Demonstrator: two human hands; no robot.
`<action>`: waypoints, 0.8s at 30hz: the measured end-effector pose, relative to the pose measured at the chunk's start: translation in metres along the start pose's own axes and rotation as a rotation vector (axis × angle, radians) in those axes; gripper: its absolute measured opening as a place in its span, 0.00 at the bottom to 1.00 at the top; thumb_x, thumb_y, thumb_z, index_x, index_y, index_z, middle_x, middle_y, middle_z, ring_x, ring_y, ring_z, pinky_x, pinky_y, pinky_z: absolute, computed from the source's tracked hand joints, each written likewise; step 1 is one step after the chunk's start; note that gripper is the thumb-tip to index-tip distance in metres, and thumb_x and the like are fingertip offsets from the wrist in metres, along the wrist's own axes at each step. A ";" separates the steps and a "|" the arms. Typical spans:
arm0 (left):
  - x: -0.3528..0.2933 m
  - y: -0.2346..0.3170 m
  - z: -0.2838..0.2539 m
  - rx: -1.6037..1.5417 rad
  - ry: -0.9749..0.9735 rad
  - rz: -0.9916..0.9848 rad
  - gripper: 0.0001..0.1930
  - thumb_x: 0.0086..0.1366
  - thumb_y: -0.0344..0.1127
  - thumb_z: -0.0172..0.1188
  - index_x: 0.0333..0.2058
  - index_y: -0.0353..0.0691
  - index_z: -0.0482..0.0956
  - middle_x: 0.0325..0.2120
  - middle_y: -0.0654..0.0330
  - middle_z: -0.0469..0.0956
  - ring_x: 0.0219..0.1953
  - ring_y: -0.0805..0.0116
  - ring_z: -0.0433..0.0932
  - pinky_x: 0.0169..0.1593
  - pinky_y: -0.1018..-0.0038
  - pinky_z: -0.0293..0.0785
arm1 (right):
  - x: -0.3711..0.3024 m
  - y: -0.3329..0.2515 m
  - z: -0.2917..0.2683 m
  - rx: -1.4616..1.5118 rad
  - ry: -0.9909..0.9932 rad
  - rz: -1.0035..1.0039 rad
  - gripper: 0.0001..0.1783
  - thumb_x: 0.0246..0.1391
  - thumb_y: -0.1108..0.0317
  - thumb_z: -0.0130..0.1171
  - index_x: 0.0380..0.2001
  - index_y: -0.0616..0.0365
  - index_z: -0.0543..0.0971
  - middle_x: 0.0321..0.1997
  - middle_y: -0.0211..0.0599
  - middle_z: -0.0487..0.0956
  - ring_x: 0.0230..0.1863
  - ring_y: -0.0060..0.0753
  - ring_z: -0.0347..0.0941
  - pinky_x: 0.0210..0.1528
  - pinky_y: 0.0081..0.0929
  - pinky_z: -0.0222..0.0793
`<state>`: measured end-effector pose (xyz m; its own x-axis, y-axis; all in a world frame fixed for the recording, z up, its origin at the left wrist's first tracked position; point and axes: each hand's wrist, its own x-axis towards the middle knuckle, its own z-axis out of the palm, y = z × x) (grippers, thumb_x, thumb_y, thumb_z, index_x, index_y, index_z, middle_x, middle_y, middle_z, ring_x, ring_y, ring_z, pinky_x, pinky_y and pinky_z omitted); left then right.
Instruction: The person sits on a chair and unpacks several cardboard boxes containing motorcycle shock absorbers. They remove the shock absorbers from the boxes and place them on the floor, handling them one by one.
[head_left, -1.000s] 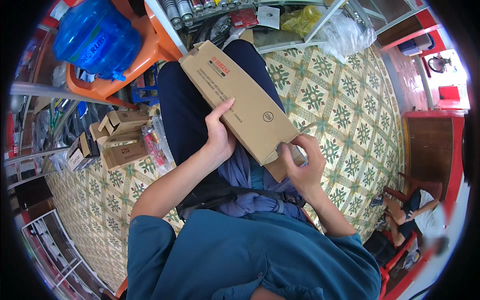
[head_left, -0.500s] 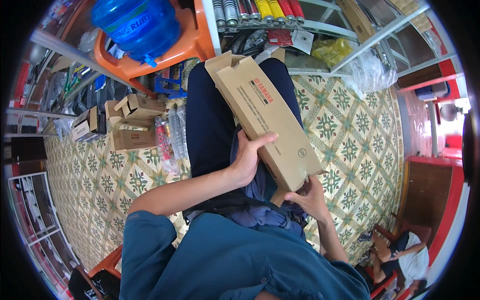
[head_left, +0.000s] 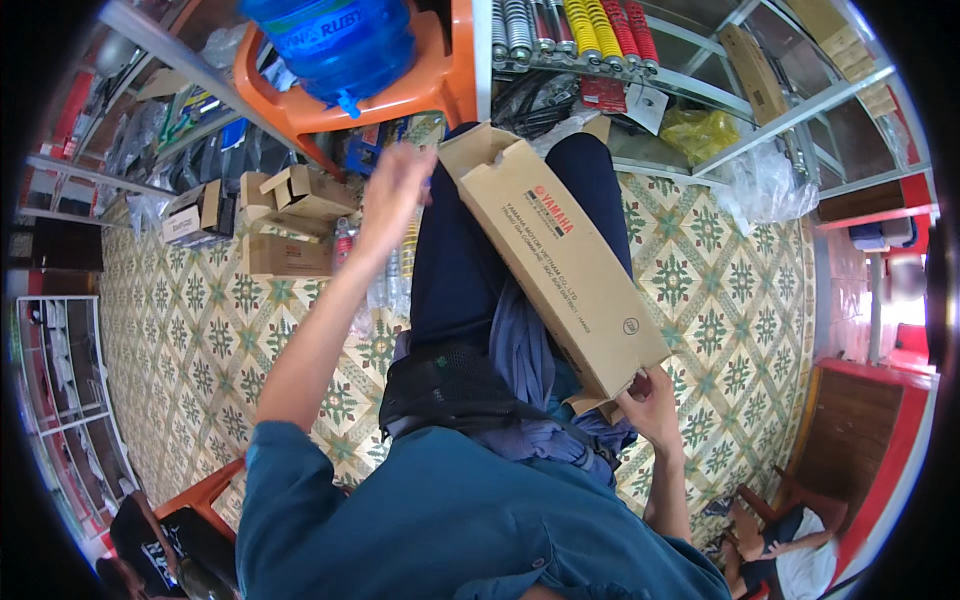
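Observation:
A long brown cardboard box with red and black print lies slantwise across my thighs. Its far end has flaps standing open, and a loose flap sticks out at the near end. My right hand grips that near corner, thumb and fingers bent around the edge. Off the box, to the left of its far end, my left hand is raised and smeared by motion, so its fingers are unclear. Behind my left forearm lie plastic-wrapped shock absorbers on the floor, partly hidden by the arm.
An orange plastic chair bearing a blue water jug stands ahead on the left. Smaller opened boxes sit on the tiled floor. A glass cabinet ahead holds silver, yellow and red shock absorbers. Another person sits at lower right.
My left hand has let go of the box's side and swung forward and left, toward the wrapped shock absorbers. The right hand stays at the box's near end. The whole view has shifted slightly.

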<state>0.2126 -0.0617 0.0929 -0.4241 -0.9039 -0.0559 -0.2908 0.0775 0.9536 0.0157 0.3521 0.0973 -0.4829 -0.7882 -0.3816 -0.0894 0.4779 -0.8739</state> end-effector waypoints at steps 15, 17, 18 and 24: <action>0.049 -0.009 0.033 -0.331 -0.462 -0.174 0.24 0.75 0.46 0.61 0.60 0.33 0.80 0.56 0.55 0.82 0.58 0.67 0.80 0.64 0.71 0.71 | 0.000 -0.009 0.015 -0.433 0.187 -0.040 0.18 0.49 0.71 0.71 0.43 0.68 0.83 0.44 0.51 0.83 0.47 0.50 0.80 0.51 0.38 0.74; 0.054 -0.003 0.031 -0.185 -0.482 -0.096 0.25 0.75 0.46 0.62 0.61 0.33 0.79 0.56 0.55 0.82 0.58 0.66 0.80 0.64 0.71 0.72 | 0.001 -0.012 0.015 -0.433 0.188 -0.039 0.18 0.48 0.71 0.71 0.43 0.68 0.84 0.44 0.51 0.84 0.47 0.50 0.80 0.51 0.38 0.74; 0.056 -0.001 0.031 -0.123 -0.496 -0.031 0.25 0.74 0.46 0.63 0.62 0.34 0.79 0.57 0.55 0.81 0.58 0.66 0.80 0.63 0.71 0.72 | 0.002 -0.013 0.014 -0.439 0.186 -0.043 0.18 0.48 0.70 0.71 0.43 0.68 0.84 0.43 0.51 0.84 0.46 0.50 0.80 0.51 0.38 0.74; 0.075 -0.006 0.031 0.023 -0.341 0.229 0.21 0.72 0.28 0.58 0.62 0.41 0.79 0.55 0.52 0.82 0.57 0.62 0.80 0.63 0.70 0.72 | 0.003 -0.012 0.014 -0.383 0.185 0.004 0.18 0.46 0.69 0.72 0.41 0.67 0.84 0.41 0.52 0.83 0.45 0.52 0.80 0.49 0.38 0.75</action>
<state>0.1560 -0.1170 0.0741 -0.7390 -0.6711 0.0587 -0.1730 0.2733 0.9463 0.0279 0.3382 0.1023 -0.6294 -0.7194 -0.2938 -0.3871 0.6180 -0.6842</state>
